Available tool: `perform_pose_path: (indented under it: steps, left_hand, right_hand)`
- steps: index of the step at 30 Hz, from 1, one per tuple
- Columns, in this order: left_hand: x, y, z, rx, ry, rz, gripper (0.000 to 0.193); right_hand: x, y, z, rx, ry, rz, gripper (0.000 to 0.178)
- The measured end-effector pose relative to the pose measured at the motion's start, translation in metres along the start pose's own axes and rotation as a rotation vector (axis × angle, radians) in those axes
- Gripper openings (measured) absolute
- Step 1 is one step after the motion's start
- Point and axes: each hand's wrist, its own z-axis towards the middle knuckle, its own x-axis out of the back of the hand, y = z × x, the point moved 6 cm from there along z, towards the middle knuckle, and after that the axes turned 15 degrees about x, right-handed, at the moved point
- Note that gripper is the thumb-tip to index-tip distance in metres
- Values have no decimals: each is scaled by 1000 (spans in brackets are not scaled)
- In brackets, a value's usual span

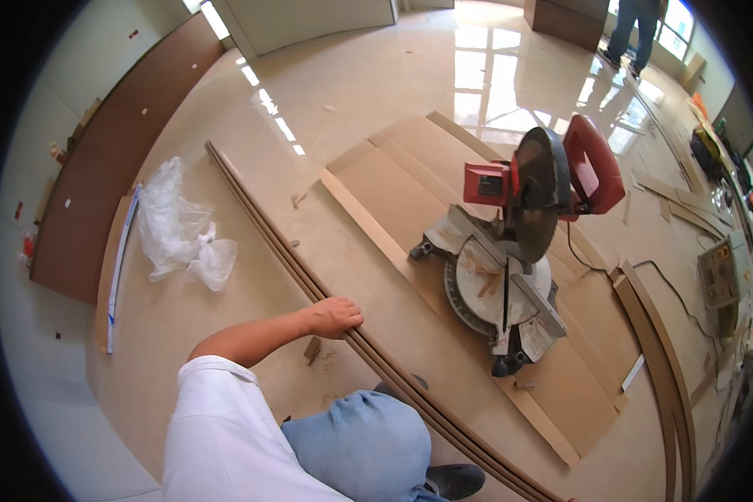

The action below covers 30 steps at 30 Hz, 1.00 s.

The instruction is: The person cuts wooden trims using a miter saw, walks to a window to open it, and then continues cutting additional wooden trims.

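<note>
My left hand (333, 318) is closed around a bundle of long, thin brown trim strips (268, 224), fingers wrapped over the top. The strips run diagonally from the far left, past my bent knee, to the lower edge. A small brown offcut (312, 350) lies on the floor beside my wrist. To the right stands a red and grey miter saw (510, 251), its toothed blade raised above the round base. A few small wood scraps rest on that base. My right hand does not show.
Flattened cardboard (393, 180) lies under the saw. Crumpled clear plastic (176, 222) is on the floor at left, near a brown wall panel (125, 159). Further long brown strips (657, 351) and a black cord (686, 305) lie at right. A person (636, 33) stands at the far right.
</note>
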Motion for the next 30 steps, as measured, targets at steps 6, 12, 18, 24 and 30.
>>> perform_pose_path:
  steps: [6,12,18,24,30]
  left_hand:
    - [-8,4,20,-72,29,-85,24]
    - [-4,66,42,-108,-12,-120,31]
    - [-2,192,116,-205,-55,-268,32]
    - [-22,277,151,-174,-125,-304,29]
    - [14,212,191,-81,288,-445,42]
  right_hand:
    - [-62,66,-34,-24,69,-205,45]
    - [-7,-16,70,138,102,21,45]
    - [52,-158,188,416,145,104,41]
    - [32,-171,217,432,178,77,27]
    - [8,-122,196,356,128,78,28]
